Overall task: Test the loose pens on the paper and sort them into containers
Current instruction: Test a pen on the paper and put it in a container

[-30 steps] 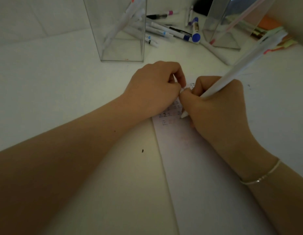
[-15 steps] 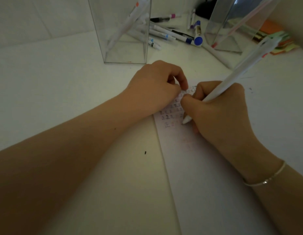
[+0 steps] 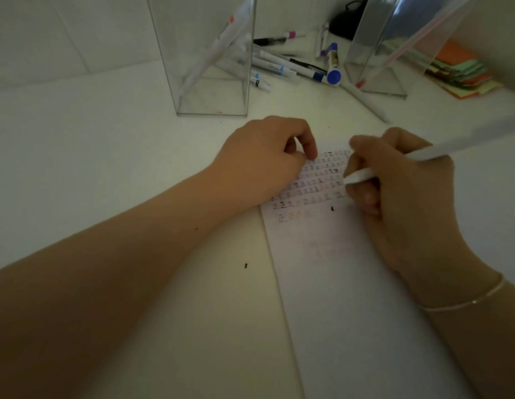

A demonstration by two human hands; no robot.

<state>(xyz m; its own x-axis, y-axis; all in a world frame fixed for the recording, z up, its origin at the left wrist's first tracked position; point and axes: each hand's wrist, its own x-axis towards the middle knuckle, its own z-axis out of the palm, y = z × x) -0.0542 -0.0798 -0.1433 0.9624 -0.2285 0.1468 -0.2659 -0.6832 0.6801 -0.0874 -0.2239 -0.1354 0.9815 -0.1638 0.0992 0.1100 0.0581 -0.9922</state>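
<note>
Two hands: both over the long white paper sheet (image 3: 351, 298) on the pale counter (image 3: 106, 168).
Right hand (image 3: 403, 197): fingers curled round a slim white pen (image 3: 363, 176), its tip at the paper's rows of small test marks.
Left hand (image 3: 262, 165): fingers curled, fingertips pressing the paper's top left part, holding nothing.
Left clear plastic container (image 3: 213, 67): upright, white pens leaning inside.
Right clear plastic container (image 3: 394, 47): upright, one pink-tipped pen inside.
Loose pens (image 3: 293, 67): heaped between and behind the containers, well apart from the hands.
Coloured sticky notes (image 3: 463, 73): far right.
</note>
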